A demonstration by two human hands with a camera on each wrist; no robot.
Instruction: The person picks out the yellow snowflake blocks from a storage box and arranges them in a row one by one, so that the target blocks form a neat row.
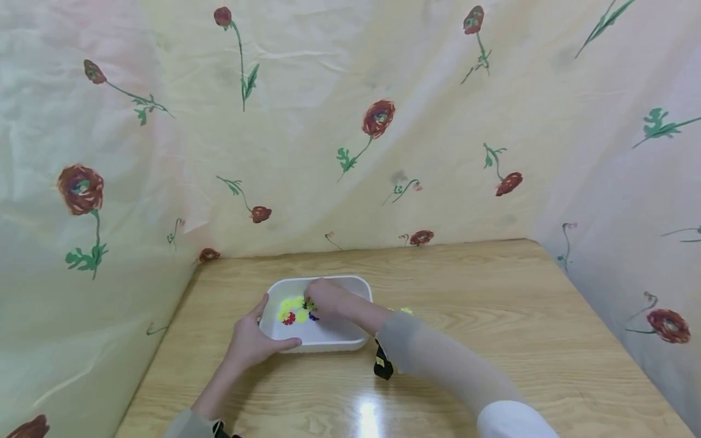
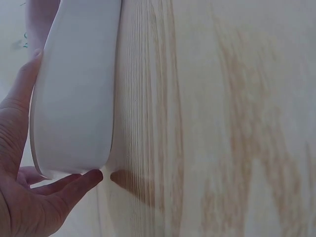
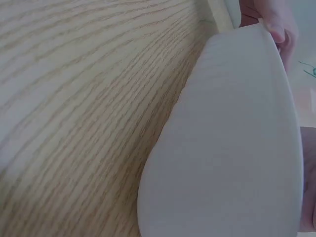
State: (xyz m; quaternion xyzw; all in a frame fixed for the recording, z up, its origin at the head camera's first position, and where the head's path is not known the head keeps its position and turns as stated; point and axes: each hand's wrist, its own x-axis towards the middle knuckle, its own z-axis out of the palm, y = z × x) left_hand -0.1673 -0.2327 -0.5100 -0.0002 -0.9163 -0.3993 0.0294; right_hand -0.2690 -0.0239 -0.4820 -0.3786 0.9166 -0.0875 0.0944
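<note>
A white plastic tub (image 1: 334, 347) with a rounded rim stands on the table. Inside, toward its left half, lie small bright pieces that look like artificial flowers: yellow ones (image 1: 286, 307), a red one (image 1: 288, 318) and a dark purple one (image 1: 313, 316). My left hand (image 1: 253, 340) grips the tub's left end, thumb along the front rim; in the left wrist view its fingers (image 2: 81, 190) press the end wall. My right hand (image 1: 328, 297) reaches down into the tub, bent fingers among the pieces. Its fingertips are partly hidden, so whether they pinch a piece is unclear.
Another yellow piece (image 1: 406, 311) lies on the wooden table (image 1: 471, 292), right of the tub and partly behind my right forearm. A flower-printed cloth (image 1: 306, 152) hangs behind the table and at both sides. A black wrist device (image 1: 383, 363) hangs under my right sleeve.
</note>
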